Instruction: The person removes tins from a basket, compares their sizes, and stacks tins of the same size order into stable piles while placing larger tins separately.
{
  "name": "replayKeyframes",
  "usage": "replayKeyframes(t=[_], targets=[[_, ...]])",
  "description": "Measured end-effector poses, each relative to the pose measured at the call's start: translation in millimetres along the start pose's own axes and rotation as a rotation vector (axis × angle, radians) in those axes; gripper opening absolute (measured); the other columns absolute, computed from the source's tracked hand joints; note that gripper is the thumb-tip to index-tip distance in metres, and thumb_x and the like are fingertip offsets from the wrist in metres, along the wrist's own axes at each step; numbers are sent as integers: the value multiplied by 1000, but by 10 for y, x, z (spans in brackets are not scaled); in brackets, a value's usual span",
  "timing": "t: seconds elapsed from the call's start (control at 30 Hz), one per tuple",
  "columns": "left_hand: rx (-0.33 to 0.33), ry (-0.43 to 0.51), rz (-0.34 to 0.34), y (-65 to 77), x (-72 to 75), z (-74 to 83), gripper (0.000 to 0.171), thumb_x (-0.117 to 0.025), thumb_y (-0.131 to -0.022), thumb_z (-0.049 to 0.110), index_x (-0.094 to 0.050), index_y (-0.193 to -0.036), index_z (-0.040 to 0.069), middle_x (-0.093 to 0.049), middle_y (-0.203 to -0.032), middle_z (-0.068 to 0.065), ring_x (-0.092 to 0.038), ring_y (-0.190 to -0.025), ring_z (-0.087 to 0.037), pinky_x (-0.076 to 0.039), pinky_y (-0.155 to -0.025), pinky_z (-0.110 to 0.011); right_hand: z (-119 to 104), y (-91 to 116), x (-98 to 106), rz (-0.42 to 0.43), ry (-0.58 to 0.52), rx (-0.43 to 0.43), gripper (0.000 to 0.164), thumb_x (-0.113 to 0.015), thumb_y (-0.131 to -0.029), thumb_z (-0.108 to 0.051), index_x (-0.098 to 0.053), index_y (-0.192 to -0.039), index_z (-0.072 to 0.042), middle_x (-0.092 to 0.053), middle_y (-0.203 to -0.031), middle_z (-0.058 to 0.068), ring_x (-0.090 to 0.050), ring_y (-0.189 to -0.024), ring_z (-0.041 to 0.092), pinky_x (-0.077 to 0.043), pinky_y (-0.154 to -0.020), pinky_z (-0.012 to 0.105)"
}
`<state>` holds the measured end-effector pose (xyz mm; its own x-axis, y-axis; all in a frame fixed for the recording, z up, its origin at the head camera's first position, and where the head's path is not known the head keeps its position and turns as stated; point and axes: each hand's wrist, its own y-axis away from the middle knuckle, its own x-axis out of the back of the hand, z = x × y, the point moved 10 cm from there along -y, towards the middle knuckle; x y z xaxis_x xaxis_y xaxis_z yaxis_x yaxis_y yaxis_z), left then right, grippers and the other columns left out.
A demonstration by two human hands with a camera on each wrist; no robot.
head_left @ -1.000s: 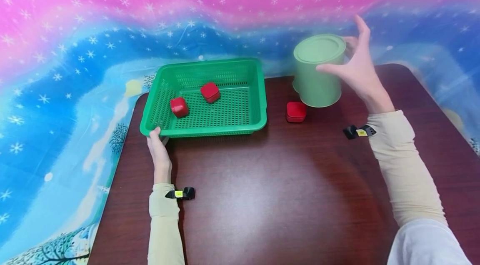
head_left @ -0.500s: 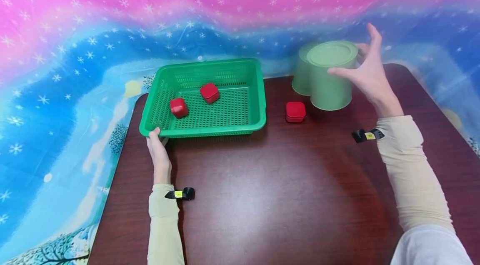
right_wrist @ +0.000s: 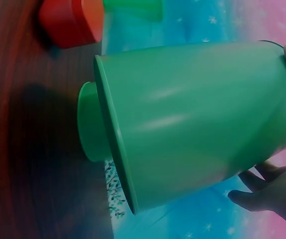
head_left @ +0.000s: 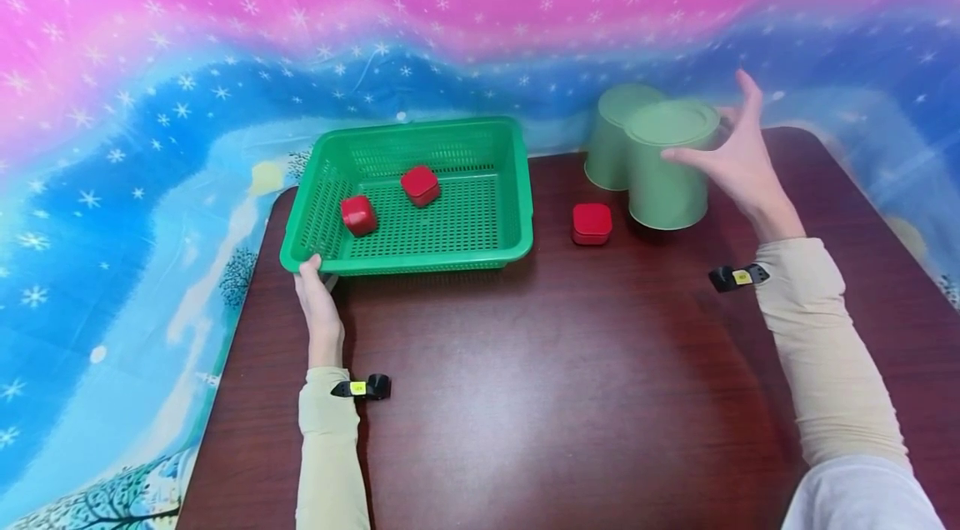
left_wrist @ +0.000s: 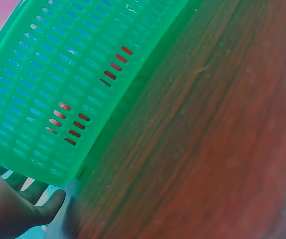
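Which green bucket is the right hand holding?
The front bucket, gripped near its top by the right hand; the other bucket stands behind it, further left, untouched.

A glossy green rectangular basket [head_left: 420, 265], its walls and floor pierced with slots, sits upright, mouth up, on the far part of the dark wood-grain worktop [head_left: 480, 380], at ten o'clock from the head view's centre. A duller green, round, tapering pail [head_left: 667, 195] is upside down between two and three o'clock, well apart from the basket, its closed base uppermost and its wide rim just above the worktop; in the right wrist view that rim faces nine o'clock.
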<state>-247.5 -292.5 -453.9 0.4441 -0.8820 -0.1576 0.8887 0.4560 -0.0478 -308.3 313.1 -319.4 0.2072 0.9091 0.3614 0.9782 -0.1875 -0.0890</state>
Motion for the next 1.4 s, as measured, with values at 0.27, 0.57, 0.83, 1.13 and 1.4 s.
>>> replayKeyframes(t=[0.27,0.57,0.83,1.13,1.4], targets=[[3,-7,2,-4,1,-9,52,-39,-102,30,-42,-147,5,-49,-140,-15,-48,-129,-28,-36,-111,-37,154,18,60,10,25,-7,126,-88,-82,-23,5,-164,-40,-25,-163,18,-26,-148,20,-18,-123,45],[16,-15,12,-9,14,-22,52,-39,-103,31,-43,-147,5,-50,-138,-14,-50,-127,-26,-36,-110,-36,341,40,122,11,65,-20,126,-87,-82,-25,9,-164,-37,-24,-163,22,-26,-149,25,-15,-124,45],[20,-4,23,-19,22,-34,52,-39,-102,30,-43,-146,4,-50,-139,-15,-48,-129,-29,-37,-110,-36,446,74,179,11,92,-8,125,-87,-83,-25,8,-164,-36,-28,-162,21,-30,-147,24,-21,-122,45],[20,-17,29,-31,20,-40,56,-40,-100,30,-42,-150,4,-48,-145,-15,-46,-133,-28,-37,-112,-40,531,137,215,-42,151,11,127,-87,-83,-25,10,-164,-32,-32,-162,24,-35,-145,32,-18,-122,50],[31,-3,46,-40,28,-47,53,-40,-100,30,-44,-146,4,-51,-140,-11,-47,-131,-28,-38,-111,-38,598,230,212,-63,153,35,131,-88,-82,-22,14,-163,-31,-23,-168,17,-18,-156,24,-8,-124,50]])
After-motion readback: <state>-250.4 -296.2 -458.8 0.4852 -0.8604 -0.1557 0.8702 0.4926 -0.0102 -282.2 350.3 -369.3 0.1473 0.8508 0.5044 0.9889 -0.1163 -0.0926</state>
